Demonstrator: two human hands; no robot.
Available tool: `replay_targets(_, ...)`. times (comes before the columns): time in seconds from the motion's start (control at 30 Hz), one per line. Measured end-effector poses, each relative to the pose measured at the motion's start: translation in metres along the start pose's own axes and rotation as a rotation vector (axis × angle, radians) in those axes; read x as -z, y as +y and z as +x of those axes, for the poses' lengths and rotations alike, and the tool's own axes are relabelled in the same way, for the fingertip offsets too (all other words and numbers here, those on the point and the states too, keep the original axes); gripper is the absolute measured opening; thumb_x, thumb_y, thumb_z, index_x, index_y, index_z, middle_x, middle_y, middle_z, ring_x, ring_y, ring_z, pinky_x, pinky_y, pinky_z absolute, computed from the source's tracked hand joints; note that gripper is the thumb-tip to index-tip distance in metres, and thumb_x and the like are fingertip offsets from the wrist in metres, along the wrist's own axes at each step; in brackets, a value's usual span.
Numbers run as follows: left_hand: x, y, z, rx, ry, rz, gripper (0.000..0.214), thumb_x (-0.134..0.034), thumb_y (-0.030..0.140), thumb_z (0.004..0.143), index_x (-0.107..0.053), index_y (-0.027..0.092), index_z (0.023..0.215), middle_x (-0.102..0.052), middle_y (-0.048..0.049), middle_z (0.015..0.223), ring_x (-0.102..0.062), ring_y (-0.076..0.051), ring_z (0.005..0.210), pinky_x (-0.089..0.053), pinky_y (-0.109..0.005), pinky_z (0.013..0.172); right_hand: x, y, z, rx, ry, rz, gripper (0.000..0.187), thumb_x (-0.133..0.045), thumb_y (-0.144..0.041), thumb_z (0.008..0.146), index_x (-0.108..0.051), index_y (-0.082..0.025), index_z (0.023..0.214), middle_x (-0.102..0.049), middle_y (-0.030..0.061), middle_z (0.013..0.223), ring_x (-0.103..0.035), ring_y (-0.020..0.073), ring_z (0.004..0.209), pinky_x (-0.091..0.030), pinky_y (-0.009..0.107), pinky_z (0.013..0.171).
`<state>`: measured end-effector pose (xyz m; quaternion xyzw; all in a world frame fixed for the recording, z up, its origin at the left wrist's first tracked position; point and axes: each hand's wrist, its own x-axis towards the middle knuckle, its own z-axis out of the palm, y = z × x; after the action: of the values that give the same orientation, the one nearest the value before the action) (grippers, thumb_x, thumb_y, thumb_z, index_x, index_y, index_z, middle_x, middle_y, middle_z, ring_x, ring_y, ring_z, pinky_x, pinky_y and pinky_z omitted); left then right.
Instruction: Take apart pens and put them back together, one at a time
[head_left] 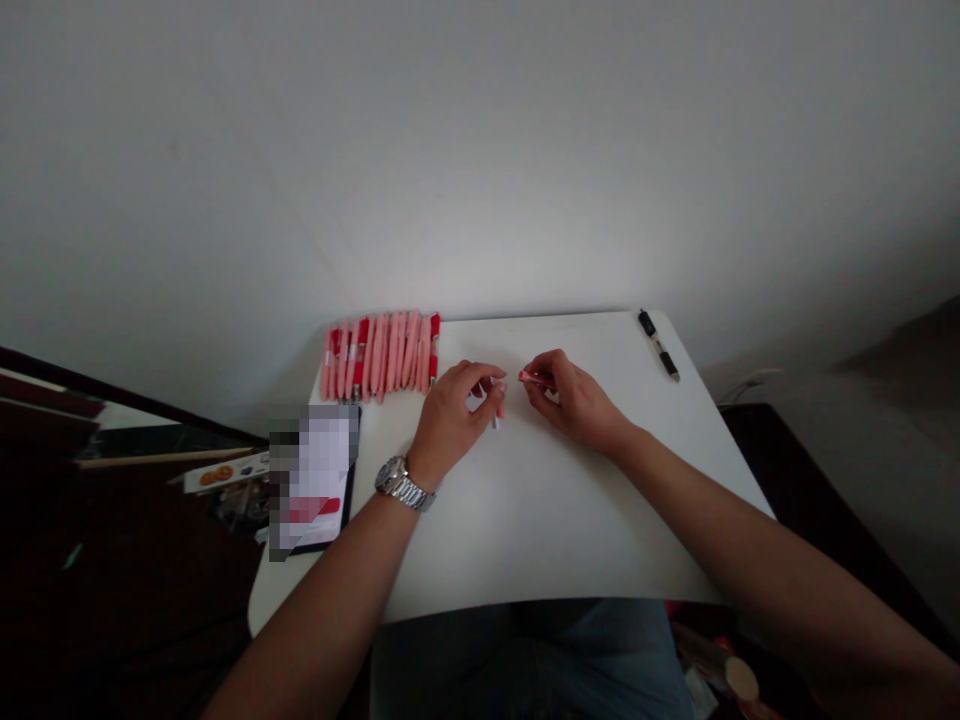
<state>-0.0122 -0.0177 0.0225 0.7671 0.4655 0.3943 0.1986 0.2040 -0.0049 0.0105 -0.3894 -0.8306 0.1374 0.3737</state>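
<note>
Over the middle of the white table (480, 520), my left hand (459, 408) is closed in a pinch. It grips a small white piece (495, 420) that pokes out below the fingertips. A silver wristwatch (405, 484) is on that wrist. Just to the right, my right hand (566, 398) pinches a small, slim red-and-pink piece (534, 379), its end pointing toward my left hand. A narrow gap separates the two hands. The fingers hide most of both pieces, so their exact kind is unclear.
A row of slim pink sticks (380, 352), several with red parts, lies at the table's back left. In front of it is a tablet or phone (330, 480), partly blurred out. A black pen (659, 346) lies at the back right. Behind the table rises a wall (525, 180).
</note>
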Motion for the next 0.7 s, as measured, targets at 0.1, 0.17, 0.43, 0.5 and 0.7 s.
replay_targets(0.1, -0.0004, -0.0009, -0.0006, -0.019, -0.006, -0.011, 0.014, -0.064, 0.023, 0.096, -0.068, 0.022, 0.109, -0.069, -0.0029, 0.095, -0.063, -0.015, 0.085, -0.053, -0.032, 0.082, -0.0004, -0.0003, 0.0014, 0.031, -0.035, -0.009, 0.011, -0.053, -0.028, 0.101, -0.047, -0.021, 0.108, -0.066, 0.0078, 0.090, -0.063, 0.0196, 0.078, -0.050, 0.031, 0.067)
replay_targets(0.17, -0.0005, -0.0009, -0.0007, -0.030, -0.008, -0.022, 0.014, -0.064, 0.024, 0.096, -0.068, 0.022, 0.110, -0.068, -0.0026, 0.094, -0.063, -0.015, 0.085, -0.053, -0.032, 0.082, -0.0006, -0.0006, 0.0020, 0.044, -0.053, -0.006, 0.011, -0.052, -0.029, 0.102, -0.048, -0.021, 0.107, -0.067, 0.0085, 0.091, -0.063, 0.0196, 0.078, -0.050, 0.031, 0.067)
replay_targets(0.43, -0.0001, 0.0019, 0.0013, -0.073, -0.045, -0.008, 0.009, -0.065, 0.025, 0.096, -0.067, 0.022, 0.105, -0.067, -0.0022, 0.093, -0.062, -0.016, 0.085, -0.052, -0.032, 0.082, -0.0001, -0.0037, 0.0014, 0.031, -0.109, 0.016, 0.012, -0.054, -0.030, 0.102, -0.053, -0.020, 0.109, -0.069, 0.0095, 0.096, -0.065, 0.0204, 0.083, -0.053, 0.032, 0.070)
replay_targets(0.5, -0.0003, 0.0017, 0.0015, -0.073, -0.048, -0.001, 0.007, -0.065, 0.024, 0.096, -0.066, 0.022, 0.103, -0.066, -0.0019, 0.092, -0.062, -0.015, 0.084, -0.052, -0.032, 0.081, 0.0001, -0.0042, 0.0013, 0.028, -0.119, 0.020, 0.012, -0.054, -0.030, 0.102, -0.054, -0.021, 0.109, -0.069, 0.0089, 0.097, -0.065, 0.0200, 0.083, -0.053, 0.032, 0.071)
replay_targets(0.7, -0.0010, -0.0011, 0.0010, -0.019, -0.027, 0.033, 0.006, -0.065, 0.022, 0.096, -0.065, 0.021, 0.101, -0.066, -0.0025, 0.093, -0.062, -0.016, 0.085, -0.052, -0.032, 0.081, 0.0027, 0.0009, 0.0009, -0.021, -0.081, -0.006, 0.016, -0.059, -0.029, 0.099, -0.058, -0.021, 0.113, -0.068, 0.0073, 0.098, -0.066, 0.0194, 0.085, -0.053, 0.032, 0.075)
